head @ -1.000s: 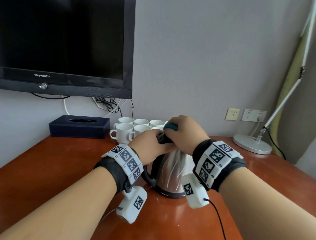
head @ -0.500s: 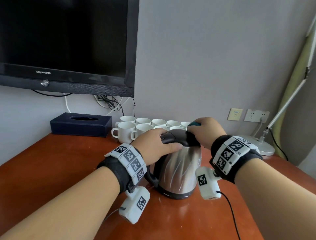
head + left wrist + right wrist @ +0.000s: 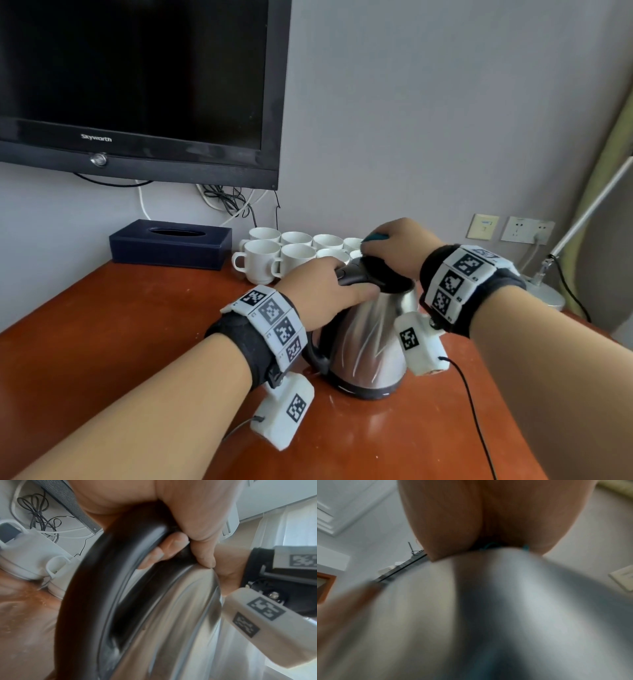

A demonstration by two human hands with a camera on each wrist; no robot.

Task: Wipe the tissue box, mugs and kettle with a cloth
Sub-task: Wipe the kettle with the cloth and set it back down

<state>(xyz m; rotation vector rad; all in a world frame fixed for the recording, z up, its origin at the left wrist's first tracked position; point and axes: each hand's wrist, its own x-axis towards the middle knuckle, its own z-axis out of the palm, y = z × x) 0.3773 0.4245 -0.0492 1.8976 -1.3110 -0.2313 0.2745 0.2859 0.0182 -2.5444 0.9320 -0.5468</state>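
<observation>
A steel kettle (image 3: 371, 346) with a black lid and handle stands on the wooden table (image 3: 102, 342). My left hand (image 3: 322, 287) grips the top of the black handle (image 3: 109, 574), fingers curled round it. My right hand (image 3: 397, 246) holds a teal cloth (image 3: 375, 237) bunched against the far side of the lid; only a corner of the cloth shows. In the right wrist view the kettle body (image 3: 505, 615) fills the frame, blurred, with teal threads (image 3: 489, 546) under the palm. Several white mugs (image 3: 260, 260) stand behind the kettle, next to a dark blue tissue box (image 3: 171, 244).
A black television (image 3: 137, 85) hangs on the wall above the tissue box, with cables (image 3: 226, 202) below it. A desk lamp base (image 3: 548, 298) sits at the right, near wall sockets (image 3: 527, 230). Bare table lies to the left and front of the kettle.
My right hand with the cloth has slid from the near middle of the lid to its far right side. The left hand kept its grip on the handle.
</observation>
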